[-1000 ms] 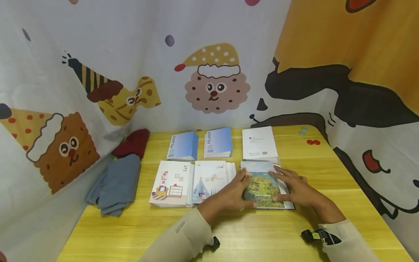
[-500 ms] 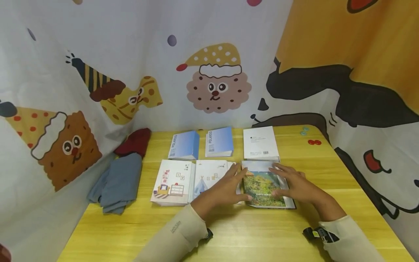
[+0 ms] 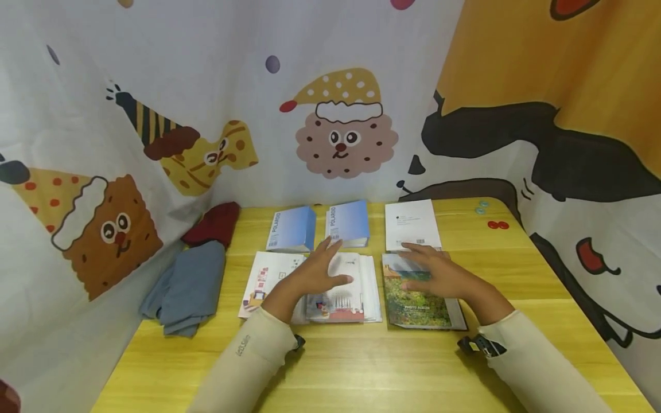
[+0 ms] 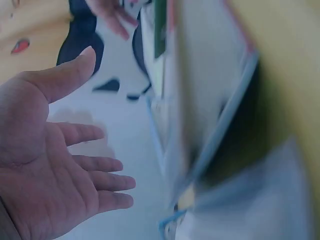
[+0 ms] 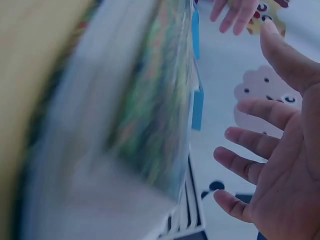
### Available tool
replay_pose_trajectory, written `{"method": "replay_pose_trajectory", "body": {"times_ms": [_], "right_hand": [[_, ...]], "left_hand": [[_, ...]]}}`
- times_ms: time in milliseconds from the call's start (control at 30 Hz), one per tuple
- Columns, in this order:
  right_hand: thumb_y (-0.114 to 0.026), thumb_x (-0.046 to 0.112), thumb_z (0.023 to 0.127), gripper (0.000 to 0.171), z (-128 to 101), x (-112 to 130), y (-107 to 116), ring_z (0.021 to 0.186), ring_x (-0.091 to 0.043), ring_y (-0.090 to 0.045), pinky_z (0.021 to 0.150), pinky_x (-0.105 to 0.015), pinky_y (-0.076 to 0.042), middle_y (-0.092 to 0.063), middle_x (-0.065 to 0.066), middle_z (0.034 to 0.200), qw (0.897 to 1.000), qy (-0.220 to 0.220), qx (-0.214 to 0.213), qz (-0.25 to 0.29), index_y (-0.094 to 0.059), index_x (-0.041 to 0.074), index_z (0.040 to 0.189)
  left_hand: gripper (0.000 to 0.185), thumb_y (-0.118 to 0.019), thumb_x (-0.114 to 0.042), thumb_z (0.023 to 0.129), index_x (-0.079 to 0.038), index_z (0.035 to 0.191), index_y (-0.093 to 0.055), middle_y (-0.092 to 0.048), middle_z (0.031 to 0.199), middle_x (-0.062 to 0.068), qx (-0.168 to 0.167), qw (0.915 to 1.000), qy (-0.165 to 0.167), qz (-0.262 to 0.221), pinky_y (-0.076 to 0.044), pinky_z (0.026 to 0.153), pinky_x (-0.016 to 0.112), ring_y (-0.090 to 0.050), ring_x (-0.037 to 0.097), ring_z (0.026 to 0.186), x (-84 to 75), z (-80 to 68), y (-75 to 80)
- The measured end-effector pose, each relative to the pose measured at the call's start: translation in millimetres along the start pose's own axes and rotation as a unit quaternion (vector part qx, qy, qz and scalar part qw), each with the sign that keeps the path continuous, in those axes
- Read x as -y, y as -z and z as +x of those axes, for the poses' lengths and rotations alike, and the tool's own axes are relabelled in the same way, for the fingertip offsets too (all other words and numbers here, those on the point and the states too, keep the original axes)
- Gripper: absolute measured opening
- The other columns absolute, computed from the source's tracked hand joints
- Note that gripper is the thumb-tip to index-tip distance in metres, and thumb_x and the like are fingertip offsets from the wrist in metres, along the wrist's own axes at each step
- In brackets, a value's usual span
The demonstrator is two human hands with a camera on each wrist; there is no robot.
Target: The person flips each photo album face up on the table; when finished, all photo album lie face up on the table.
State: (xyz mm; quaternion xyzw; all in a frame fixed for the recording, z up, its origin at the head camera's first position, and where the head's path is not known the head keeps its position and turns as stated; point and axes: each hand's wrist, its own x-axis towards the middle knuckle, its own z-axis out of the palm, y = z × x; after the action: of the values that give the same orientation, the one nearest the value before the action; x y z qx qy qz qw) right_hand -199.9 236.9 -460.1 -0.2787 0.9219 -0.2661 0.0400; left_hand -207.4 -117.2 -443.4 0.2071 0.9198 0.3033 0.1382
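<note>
My left hand point(image 3: 308, 276) is spread above the tent-picture album point(image 3: 338, 307), which lies beside the album with an armchair picture point(image 3: 255, 278). In the left wrist view the left hand point(image 4: 60, 155) holds nothing, its fingers extended and apart. A photo album point(image 3: 418, 310) with a green landscape cover lies at the right of the front row. Over its upper right part hovers my right hand point(image 3: 444, 275). The right wrist view shows the right hand point(image 5: 275, 150) with its fingers apart and nothing in it; the green album point(image 5: 155, 100) is blurred there.
Behind stand two blue albums point(image 3: 291, 226), point(image 3: 347, 222) and a white one point(image 3: 411, 223). Folded grey cloth point(image 3: 188, 287) and a dark red cloth point(image 3: 214, 226) lie at the left. Small blue and red pieces point(image 3: 498, 225) sit at the far right of the yellow wooden table point(image 3: 361, 367).
Both hands have come off the green photo album. The left hand has moved left over the tent-picture album, while the right has lifted slightly and shifted left.
</note>
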Motion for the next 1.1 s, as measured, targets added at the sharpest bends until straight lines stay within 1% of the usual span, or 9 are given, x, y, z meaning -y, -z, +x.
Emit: {"method": "replay_pose_trajectory", "body": {"times_ms": [133, 233, 333, 467, 567, 733, 867, 967, 1100], "right_hand": [[-0.081, 0.047, 0.098, 0.078, 23.2, 9.1, -0.2, 0.16, -0.055, -0.033, 0.115, -0.086, -0.026, -0.038, -0.022, 0.175, 1.0, 0.003, 0.008, -0.011, -0.054, 0.012, 0.162], [-0.079, 0.05, 0.099, 0.081, 38.6, 14.8, 0.8, 0.162, -0.052, -0.032, 0.118, -0.085, -0.024, -0.034, -0.02, 0.178, 1.0, -0.005, 0.023, -0.002, -0.05, 0.013, 0.165], [-0.077, 0.053, 0.1, 0.086, 53.2, 19.6, 0.3, 0.164, -0.052, -0.027, 0.121, -0.088, -0.017, -0.028, -0.019, 0.18, 0.999, -0.016, 0.045, 0.016, -0.044, 0.014, 0.169], [-0.072, 0.056, 0.102, 0.088, 71.8, 27.8, -2.8, 0.166, -0.053, -0.022, 0.121, -0.092, -0.012, -0.022, -0.019, 0.182, 0.996, -0.023, 0.075, 0.033, -0.038, 0.013, 0.171], [-0.071, 0.055, 0.104, 0.089, 86.0, 34.8, -6.6, 0.167, -0.053, -0.018, 0.125, -0.086, -0.016, -0.018, -0.022, 0.182, 0.993, -0.02, 0.1, 0.055, -0.035, 0.009, 0.172], [-0.07, 0.053, 0.104, 0.089, 112.2, 44.9, -19.7, 0.169, -0.05, -0.015, 0.132, -0.074, -0.021, -0.018, -0.025, 0.182, 0.992, -0.01, 0.117, 0.052, -0.034, 0.006, 0.171], [-0.069, 0.055, 0.104, 0.087, 131.8, 54.0, -30.9, 0.168, -0.05, -0.021, 0.133, -0.071, -0.024, -0.025, -0.025, 0.18, 0.995, -0.013, 0.092, 0.027, -0.039, 0.007, 0.17], [-0.069, 0.053, 0.104, 0.084, 143.8, 59.1, -37.6, 0.165, -0.049, -0.028, 0.133, -0.069, -0.027, -0.031, -0.026, 0.177, 0.997, -0.011, 0.069, 0.017, -0.043, 0.005, 0.168], [-0.069, 0.044, 0.106, 0.077, 156.2, 65.5, -44.7, 0.163, -0.047, -0.034, 0.135, -0.062, -0.028, -0.039, -0.027, 0.173, 0.998, 0.007, 0.058, 0.035, -0.046, 0.0, 0.164]], "left_hand": [[0.099, -0.074, -0.048, 0.103, -0.015, 0.177, -0.017, -0.003, 0.184, 0.024, -0.014, 0.9995, 0.025, -0.01, -0.023, 0.133, 0.072, -0.012, 0.05, 0.169, 16.1, 2.9, 22.0], [0.099, -0.072, -0.047, 0.105, -0.009, 0.176, -0.016, -0.004, 0.183, 0.028, -0.022, 0.9991, 0.035, -0.006, -0.021, 0.134, 0.071, -0.012, 0.051, 0.169, 28.3, 7.8, 36.6], [0.098, -0.07, -0.045, 0.105, -0.005, 0.176, -0.016, -0.008, 0.181, 0.032, -0.032, 0.9985, 0.043, 0.006, -0.02, 0.135, 0.07, -0.013, 0.052, 0.168, 38.9, 12.8, 49.6], [0.097, -0.069, -0.045, 0.105, -0.002, 0.175, -0.017, -0.012, 0.18, 0.033, -0.036, 0.9976, 0.057, 0.01, -0.019, 0.136, 0.068, -0.015, 0.052, 0.168, 52.6, 18.6, 63.7], [0.096, -0.069, -0.044, 0.105, -0.001, 0.174, -0.017, -0.016, 0.181, 0.03, -0.033, 0.9966, 0.076, -0.002, -0.018, 0.137, 0.066, -0.016, 0.05, 0.168, 61.9, 22.5, 72.2], [0.093, -0.072, -0.038, 0.105, -0.002, 0.174, -0.02, -0.019, 0.18, 0.028, -0.031, 0.994, 0.105, -0.012, -0.019, 0.137, 0.064, -0.018, 0.05, 0.168, 75.0, 28.7, 78.0], [0.092, -0.076, -0.031, 0.104, -0.006, 0.174, -0.023, -0.019, 0.181, 0.026, -0.033, 0.9916, 0.122, -0.025, -0.017, 0.138, 0.063, -0.017, 0.048, 0.169, 81.7, 34.3, 76.5], [0.089, -0.076, -0.028, 0.103, -0.007, 0.174, -0.026, -0.019, 0.181, 0.026, -0.044, 0.9909, 0.126, -0.019, -0.016, 0.138, 0.063, -0.016, 0.048, 0.169, 87.3, 39.9, 73.4], [0.084, -0.073, -0.026, 0.104, -0.01, 0.173, -0.029, -0.014, 0.182, 0.027, -0.06, 0.9896, 0.131, 0.002, -0.014, 0.137, 0.066, -0.011, 0.052, 0.169, 94.2, 45.4, 68.3]]}}
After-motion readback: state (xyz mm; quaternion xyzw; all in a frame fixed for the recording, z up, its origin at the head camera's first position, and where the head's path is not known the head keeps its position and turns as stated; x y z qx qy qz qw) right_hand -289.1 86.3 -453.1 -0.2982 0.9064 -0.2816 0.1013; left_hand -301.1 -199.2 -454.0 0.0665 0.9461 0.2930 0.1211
